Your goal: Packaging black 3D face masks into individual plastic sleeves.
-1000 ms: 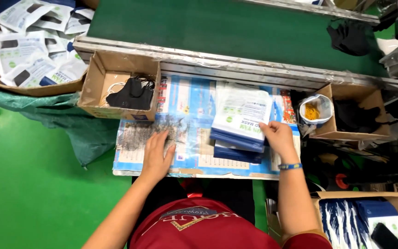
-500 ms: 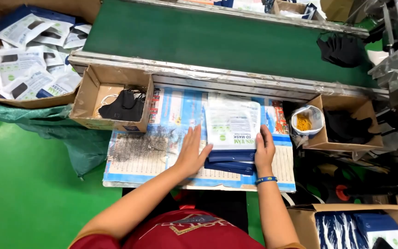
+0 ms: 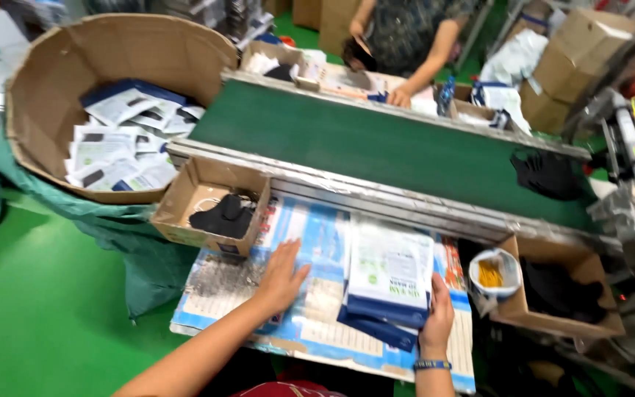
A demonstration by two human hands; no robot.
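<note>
Head view: the right hand [image 3: 437, 317] at five o'clock has its grip closed on the lower edge of a stack of white-and-blue packets [image 3: 389, 287] lying on the table [image 3: 317, 334]. At its nine o'clock, the left hand [image 3: 282, 277] rests flat, grip wide, just beside the stack.

Brightly and evenly lit from overhead, with only soft, faint shadows. Dull glare along the scuffed silver metal rail [image 3: 376, 195] edging the dark green conveyor belt [image 3: 376, 147]. Blurred throughout by motion, worst toward the corners; print on the white-and-blue flat packet stack [image 3: 389, 283] smeared, barely legible.
</note>
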